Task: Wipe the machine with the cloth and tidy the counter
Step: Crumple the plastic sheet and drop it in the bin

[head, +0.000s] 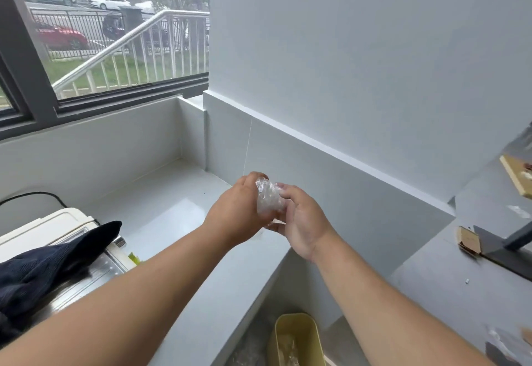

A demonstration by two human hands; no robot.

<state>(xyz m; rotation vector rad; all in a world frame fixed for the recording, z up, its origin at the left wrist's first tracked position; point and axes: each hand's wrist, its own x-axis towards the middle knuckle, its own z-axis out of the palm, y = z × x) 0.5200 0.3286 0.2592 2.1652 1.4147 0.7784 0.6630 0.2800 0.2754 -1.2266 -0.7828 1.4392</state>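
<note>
While the dark cloth (43,273) is lying bunched on the machine (43,229), well off to the lower left of the grip and in neither hand, we are judging the wipe as either done or not begun; the machine's surface is not showing enough to say which. Nearer the grip, the counter (172,216) is carrying a small green scrap (134,257) just beside the machine.

At the grip itself, our left hand (239,213) is curling its fingers round a clear plastic wad (269,197). Our right hand (302,221) is pinching the wad's other side with its fingertips, so both hands are grasping the same wad, up above the counter's edge. We are reading this as the tidy part: balling up rubbish for throwing out.

Below the grip and slightly right, a yellow bin (296,334) is standing under counter level with its mouth open. Something pale and crinkled is lying inside, probably more plastic, but too blurred for us to be sure.

Well apart to the right of the grip, a lower surface (431,279) is carrying a wooden block (467,240) and a dark bracket (503,247).

Left to do, as we are judging it: dropping the wad in the bin, clearing the green scrap, and dealing with the cloth.
</note>
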